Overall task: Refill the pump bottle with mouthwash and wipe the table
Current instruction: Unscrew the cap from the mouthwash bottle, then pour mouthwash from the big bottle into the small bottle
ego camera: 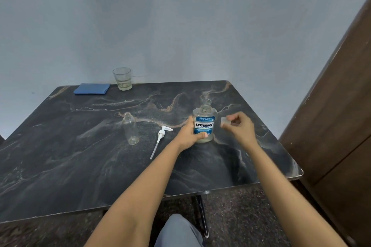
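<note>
A clear mouthwash bottle [204,124] with a blue label stands upright on the dark marble table [100,156], its neck uncapped. My left hand [189,133] grips its lower body. Just right of the bottle, my right hand [239,125] pinches the clear cap [224,120] in the air. An empty clear pump bottle [130,128] stands open-topped left of centre. Its white pump head [161,138] with a long tube lies flat on the table between the two bottles. A folded blue cloth [92,88] lies at the far left edge.
A drinking glass [122,78] stands at the table's back edge beside the cloth. A grey wall runs behind the table. A brown wooden door [337,126] is close on the right. My knee [178,230] shows under the near edge.
</note>
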